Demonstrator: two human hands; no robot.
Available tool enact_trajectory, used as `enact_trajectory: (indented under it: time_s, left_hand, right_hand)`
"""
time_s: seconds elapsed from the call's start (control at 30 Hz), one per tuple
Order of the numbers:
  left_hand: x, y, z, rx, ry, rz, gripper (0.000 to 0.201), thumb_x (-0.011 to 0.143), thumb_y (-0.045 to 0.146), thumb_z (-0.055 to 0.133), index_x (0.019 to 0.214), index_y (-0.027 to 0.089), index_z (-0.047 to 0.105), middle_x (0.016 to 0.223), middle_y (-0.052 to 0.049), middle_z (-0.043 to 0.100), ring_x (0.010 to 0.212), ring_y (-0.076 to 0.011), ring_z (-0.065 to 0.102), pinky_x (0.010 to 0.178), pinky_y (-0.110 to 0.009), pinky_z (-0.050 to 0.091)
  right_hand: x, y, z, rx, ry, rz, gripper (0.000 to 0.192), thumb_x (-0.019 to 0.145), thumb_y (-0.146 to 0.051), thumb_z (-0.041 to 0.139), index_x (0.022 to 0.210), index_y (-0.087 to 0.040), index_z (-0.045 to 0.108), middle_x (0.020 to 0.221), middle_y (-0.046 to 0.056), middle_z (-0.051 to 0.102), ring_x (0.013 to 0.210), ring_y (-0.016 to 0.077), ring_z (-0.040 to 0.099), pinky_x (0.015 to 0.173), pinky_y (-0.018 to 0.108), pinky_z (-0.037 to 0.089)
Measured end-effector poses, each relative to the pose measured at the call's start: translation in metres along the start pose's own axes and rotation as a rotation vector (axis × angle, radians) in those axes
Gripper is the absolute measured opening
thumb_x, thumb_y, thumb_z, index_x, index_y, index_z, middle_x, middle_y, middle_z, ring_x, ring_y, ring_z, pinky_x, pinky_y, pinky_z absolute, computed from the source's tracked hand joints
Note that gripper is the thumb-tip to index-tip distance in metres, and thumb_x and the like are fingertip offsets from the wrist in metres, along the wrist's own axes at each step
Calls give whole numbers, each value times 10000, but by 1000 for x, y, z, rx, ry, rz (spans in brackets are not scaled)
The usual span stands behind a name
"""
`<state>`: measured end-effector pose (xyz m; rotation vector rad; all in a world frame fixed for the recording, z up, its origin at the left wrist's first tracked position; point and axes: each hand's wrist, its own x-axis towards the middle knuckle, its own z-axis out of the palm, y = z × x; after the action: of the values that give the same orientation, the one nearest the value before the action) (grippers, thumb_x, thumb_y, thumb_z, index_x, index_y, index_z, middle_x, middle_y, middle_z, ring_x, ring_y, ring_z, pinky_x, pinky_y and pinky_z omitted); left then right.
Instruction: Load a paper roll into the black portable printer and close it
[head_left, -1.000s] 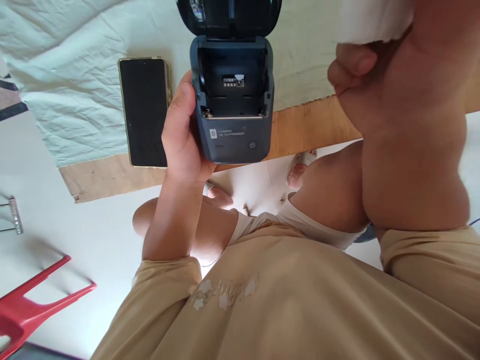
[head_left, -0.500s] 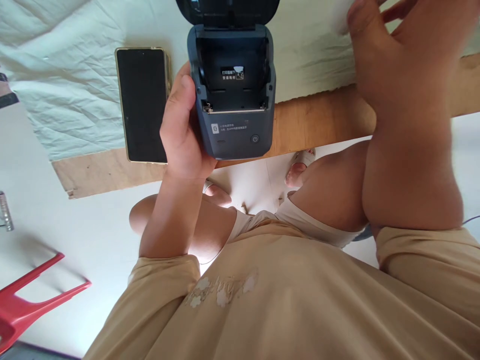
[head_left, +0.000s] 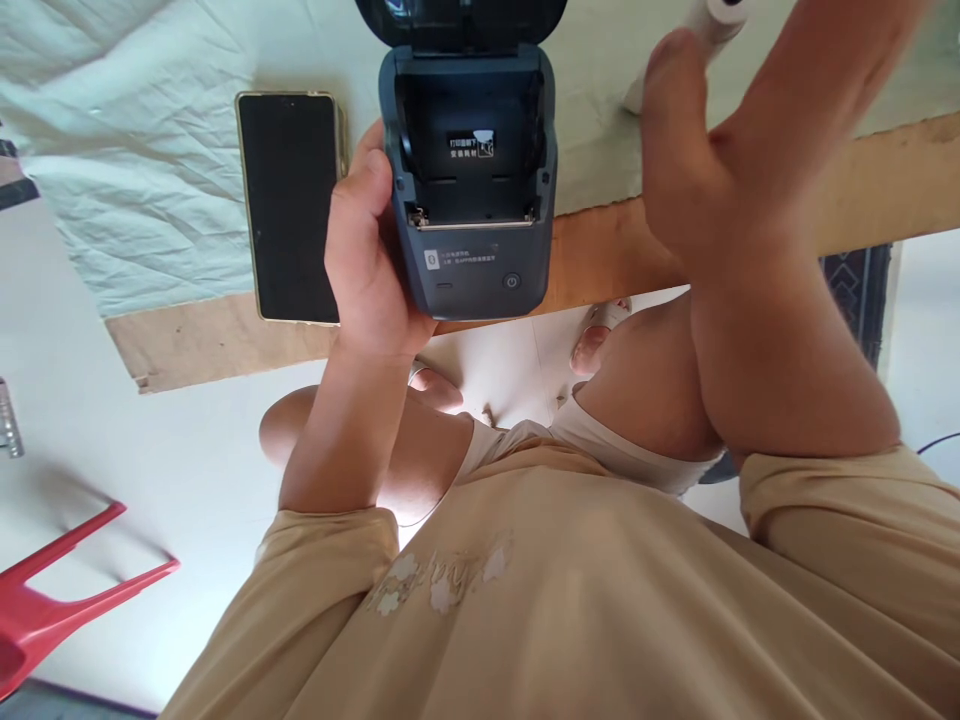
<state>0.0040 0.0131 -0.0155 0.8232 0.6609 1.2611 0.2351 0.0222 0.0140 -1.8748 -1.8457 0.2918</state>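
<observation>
Left hand: the left hand (head_left: 367, 260) wraps the left side of a dark blue label printer (head_left: 471, 180), thumb along its near-left edge, fingers hidden behind the body; the grip is closed around the printer.
Printer: it sits at the near edge of the desk (head_left: 615, 250), upright, its lid (head_left: 461, 22) swung back and open, the paper bay (head_left: 469, 165) bare with a small white-lettered sticker on its back wall; a power button shows on the front panel.
Right hand: the right hand (head_left: 720, 150) is raised to the right of the printer, well apart from it, thumb pointing up, the fingers running out of the top of the view; the fingers' grip cannot be told.
Paper roll: a white roll (head_left: 716, 15) shows just beyond the thumb tip at the top edge; whether the hand touches it cannot be told.
Phone: a black phone (head_left: 291, 205) lies flat, screen dark, just left of the left hand, on the pale green cloth (head_left: 150, 150) covering the desk.
Between hands: only bare desk edge and cloth lie between printer and right hand.
Floor: a red stool leg (head_left: 75, 580) shows lower left.
</observation>
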Motion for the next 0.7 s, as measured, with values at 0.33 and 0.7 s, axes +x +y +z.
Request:
enact_trajectory:
  time_s: [0.33, 0.7]
  left_hand:
    - [-1, 2, 0, -185, 45, -51, 616, 974, 762, 455, 886, 220, 736, 993, -48, 800, 1069, -232, 745, 1025, -393, 618]
    - [-3, 8, 6, -239, 84, -26, 550, 990, 690, 522, 772, 207, 673, 760, -29, 634, 821, -138, 622, 972, -335, 624]
  right_hand:
    - [-5, -36, 22, 157, -162, -229, 773, 932, -291, 310, 1662, -40, 356, 1519, 96, 550, 1410, 84, 561, 1308, 220, 478]
    - [2, -30, 17, 51, -120, -205, 721, 942, -313, 295, 1586, -48, 482, 1669, 111, 425, 1598, 172, 455, 1401, 351, 417]
